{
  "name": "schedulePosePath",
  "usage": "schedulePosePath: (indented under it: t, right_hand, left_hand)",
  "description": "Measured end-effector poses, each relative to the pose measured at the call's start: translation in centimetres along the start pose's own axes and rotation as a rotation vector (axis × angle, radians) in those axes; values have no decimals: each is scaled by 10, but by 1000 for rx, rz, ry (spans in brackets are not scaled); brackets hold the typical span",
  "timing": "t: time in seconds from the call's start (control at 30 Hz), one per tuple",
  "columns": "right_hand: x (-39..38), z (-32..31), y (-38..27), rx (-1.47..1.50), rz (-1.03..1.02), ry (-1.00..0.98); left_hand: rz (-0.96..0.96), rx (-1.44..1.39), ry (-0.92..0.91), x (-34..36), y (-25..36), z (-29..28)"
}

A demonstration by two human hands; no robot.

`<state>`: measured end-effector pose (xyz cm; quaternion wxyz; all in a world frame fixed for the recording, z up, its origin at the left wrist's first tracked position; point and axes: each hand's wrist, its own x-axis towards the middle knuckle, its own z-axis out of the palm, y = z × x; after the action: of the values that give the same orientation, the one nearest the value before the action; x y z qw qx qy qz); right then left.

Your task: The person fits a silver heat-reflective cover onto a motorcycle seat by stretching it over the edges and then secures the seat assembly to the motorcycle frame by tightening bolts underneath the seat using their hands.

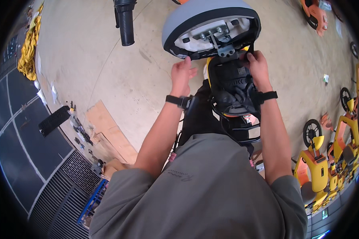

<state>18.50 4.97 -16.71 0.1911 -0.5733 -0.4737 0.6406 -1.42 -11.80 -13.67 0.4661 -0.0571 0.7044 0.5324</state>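
A scooter seat with a grey top and black rim is tipped up, so its white underside shows. A metal hinge bracket joins it to the scooter's body. My left hand is at the seat's lower left edge, thumb tip against the rim, fingers apart and holding nothing. At the lower right corner, my right hand is closed on the black edge of the seat; its fingertips are partly hidden. Between my hands, below the hinge, lies an open black storage compartment with a yellow rim.
A black handlebar grip sticks out at the far left of the seat. Flattened cardboard lies on the left floor, near a black grille and yellow material. Several yellow and orange scooters stand at the right.
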Motion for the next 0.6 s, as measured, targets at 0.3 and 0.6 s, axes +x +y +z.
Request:
schedulePosePath:
  t: [0.3, 0.6]
  right_hand:
    - [-28, -15, -34, 315, 277, -96]
    - [-31, -10, -52, 311, 155, -103]
  left_hand:
    - [-388, -379, 5, 23, -4, 9]
    - [-256, -965, -348, -9, 24, 4]
